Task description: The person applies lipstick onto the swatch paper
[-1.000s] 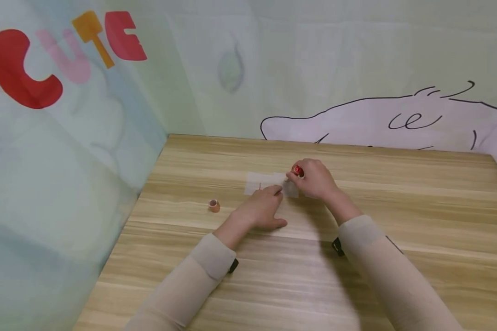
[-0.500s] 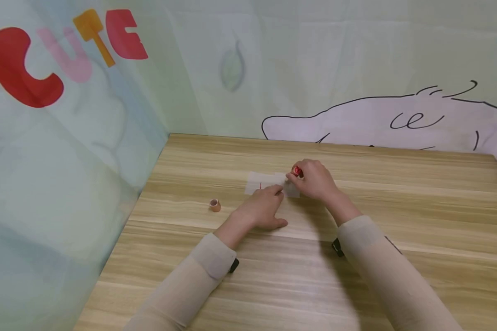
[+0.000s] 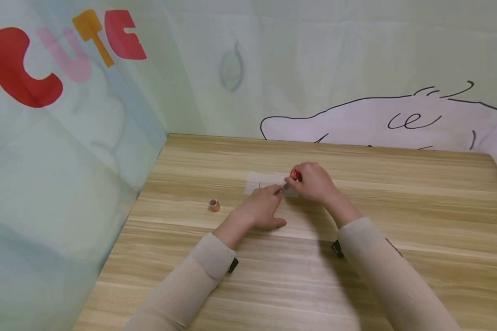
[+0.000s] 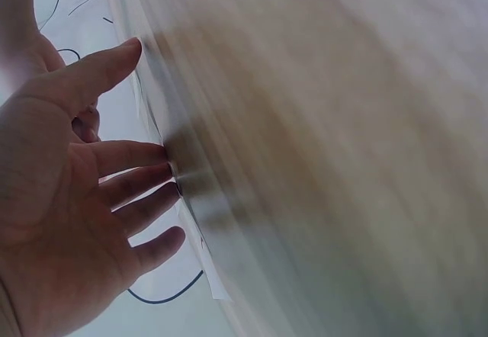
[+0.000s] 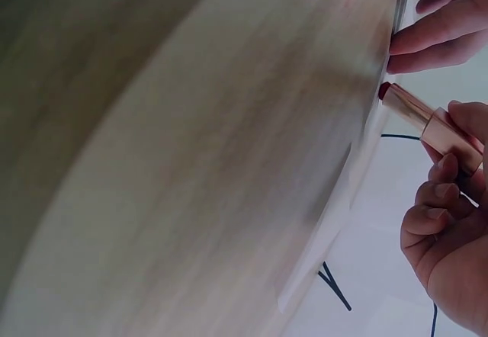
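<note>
A lipstick (image 5: 431, 122) with a rose-gold case is held between the thumb and curled fingers of my right hand (image 3: 313, 180). In the right wrist view its dark red tip meets, or nearly meets, the white paper (image 3: 252, 180). The case's red end shows in the head view. My left hand (image 3: 262, 207) rests fingertips on the paper, fingers fairly straight and thumb spread out to the side, and covers part of the sheet. A thin red line marks the paper just beyond the left knuckles. The marks under the lipstick tip are too small to tell.
The lipstick's cap (image 3: 214, 205) stands on the wooden table (image 3: 273, 280), left of my left hand, with its hollow end up. A printed cloth backdrop (image 3: 199, 78) runs along the table's back and left edges.
My right hand has shifted slightly toward me and left, carrying the lipstick with it across the paper. The left hand and the cap stay in place.
</note>
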Action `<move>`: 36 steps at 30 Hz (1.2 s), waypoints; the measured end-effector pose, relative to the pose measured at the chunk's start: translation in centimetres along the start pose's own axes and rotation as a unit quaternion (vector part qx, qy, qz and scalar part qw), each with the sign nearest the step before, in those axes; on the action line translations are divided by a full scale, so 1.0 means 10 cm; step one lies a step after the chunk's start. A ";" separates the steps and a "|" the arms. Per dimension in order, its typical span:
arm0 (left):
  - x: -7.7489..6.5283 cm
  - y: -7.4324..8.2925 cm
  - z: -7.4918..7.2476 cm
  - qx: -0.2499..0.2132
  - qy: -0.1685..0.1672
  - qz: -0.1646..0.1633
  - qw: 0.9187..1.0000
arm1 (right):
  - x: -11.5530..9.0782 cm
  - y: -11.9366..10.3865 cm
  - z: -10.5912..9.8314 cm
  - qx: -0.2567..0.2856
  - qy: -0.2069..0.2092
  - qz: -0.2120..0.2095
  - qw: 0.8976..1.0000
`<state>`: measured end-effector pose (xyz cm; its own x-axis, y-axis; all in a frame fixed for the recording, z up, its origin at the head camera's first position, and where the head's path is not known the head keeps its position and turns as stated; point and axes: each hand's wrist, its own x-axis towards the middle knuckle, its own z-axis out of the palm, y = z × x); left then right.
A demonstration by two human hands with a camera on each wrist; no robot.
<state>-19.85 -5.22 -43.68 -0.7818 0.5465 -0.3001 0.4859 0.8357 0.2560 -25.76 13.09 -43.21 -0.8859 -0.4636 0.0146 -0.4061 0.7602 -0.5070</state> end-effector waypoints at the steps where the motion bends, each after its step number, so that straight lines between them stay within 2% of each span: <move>1: 0.00 0.00 0.00 -0.001 0.000 0.001 1.000 | -0.01 0.00 0.00 0.001 -0.002 -0.001 1.000; 11: 0.00 0.03 -0.03 -0.003 -0.005 0.000 1.000 | -0.06 0.02 -0.01 0.005 -0.002 0.000 1.000; 14: 0.01 0.03 -0.03 -0.001 -0.006 0.000 1.000 | -0.06 0.02 -0.03 0.026 0.003 0.006 1.000; 16: 0.01 0.03 -0.03 0.001 -0.004 0.001 1.000 | -0.06 0.02 -0.05 0.053 0.022 0.012 0.998; 19: 0.01 0.04 -0.03 0.000 -0.003 0.001 1.000 | -0.06 0.03 -0.10 0.094 0.075 0.012 0.993; 23: 0.01 0.03 -0.03 0.002 -0.006 -0.001 1.000 | -0.07 0.07 -0.15 0.110 0.126 -0.001 0.986; 31: 0.01 0.03 -0.01 0.002 -0.002 -0.003 1.000 | -0.11 0.17 -0.17 0.104 0.151 -0.004 0.983; 36: -0.01 0.03 -0.01 -0.018 0.000 -0.009 1.000 | -0.14 0.21 -0.19 0.098 0.159 0.000 0.982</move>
<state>-19.64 -5.07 -43.52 -0.7899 0.5319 -0.3051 0.4580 0.8426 0.2833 -25.84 16.17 -42.64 -0.9240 -0.2733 0.2676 -0.3824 0.6442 -0.6624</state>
